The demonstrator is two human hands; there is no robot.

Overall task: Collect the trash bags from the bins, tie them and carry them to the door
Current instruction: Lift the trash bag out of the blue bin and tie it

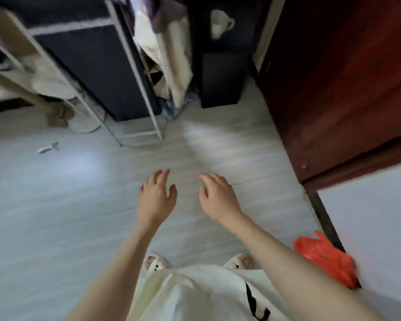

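An orange-red plastic trash bag [326, 258] lies on the floor at the lower right, beside the dark door threshold [324, 214]. The dark red wooden door [343, 84] stands at the upper right. My left hand [156, 196] and my right hand [218, 195] hover side by side over the pale floor in the middle of the view, palms down with fingers loosely spread. Neither hand holds anything. Both are well to the left of the bag.
A dark fabric wardrobe with a white frame [97, 63] stands ahead at left, with hanging clothes [169, 56] and a black box [220, 79] beside it. Another person's hand [56, 114] reaches in at far left. A small scrap [48, 148] lies on the floor.
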